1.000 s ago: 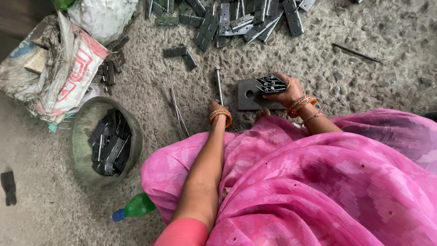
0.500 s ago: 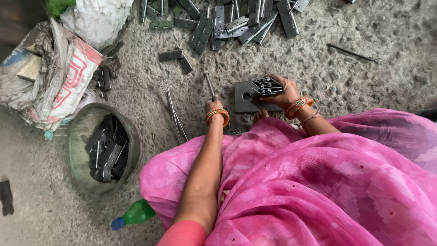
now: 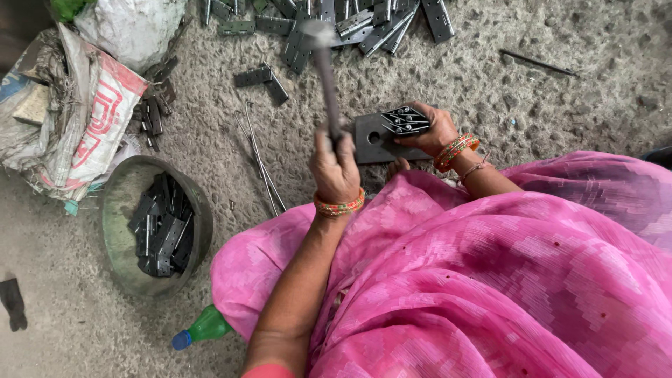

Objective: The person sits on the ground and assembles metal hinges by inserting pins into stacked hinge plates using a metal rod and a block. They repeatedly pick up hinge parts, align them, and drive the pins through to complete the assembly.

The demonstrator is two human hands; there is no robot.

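**Hammer raised over hinge parts held on a steel block**

A small cluster of dark metal hinge parts (image 3: 404, 120) is shown pressed onto a flat steel block with a round hole (image 3: 374, 138), which rests on the rough concrete floor (image 3: 595, 105). The parts lie directly under the fingertips of the right hand (image 3: 435, 129), whose fingers are curled together and clamped on the cluster, the wrist ringed by orange bangles. The hammer (image 3: 323, 70) is gripped by the left hand (image 3: 336, 166); the fingers are closed tightly round the lower handle, and the head is lifted beyond the knuckles, blurred.

The step in hand is judged to be the striking of the held parts. A blow would have to be landed on the parts just ahead of the right fingertips, so accuracy is called for. The left forearm is extended straight forward from the pink garment (image 3: 504, 280); the right wrist is bent inward.

Beyond the fingers a heap of finished hinges (image 3: 364, 21) is spread. To the left of the left hand lie thin rods (image 3: 260, 157), a round pan of dark pieces (image 3: 157, 224), sacks (image 3: 77, 105) and a green bottle (image 3: 204, 327).
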